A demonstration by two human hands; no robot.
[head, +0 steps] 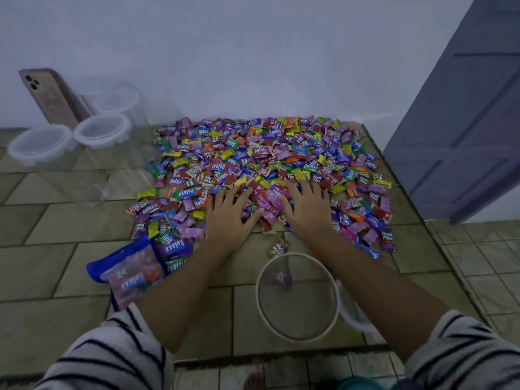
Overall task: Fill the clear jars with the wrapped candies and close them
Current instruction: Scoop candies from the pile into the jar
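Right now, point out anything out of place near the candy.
One candy lies alone, apart from the pile, just beyond the open jar's rim. A phone stands propped at the wall by the lidded jars.

A broad heap of bright wrapped candies [267, 161] covers the surface's far right, three clear lidded jars [102, 131] stand upright at its far left, and an open jar [298, 339], nearly empty, stands by the near edge.

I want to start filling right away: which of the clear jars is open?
The jar nearest the person, just in front of the candy pile: its mouth is uncovered, with a candy already inside. The three jars at far left are all lidded.
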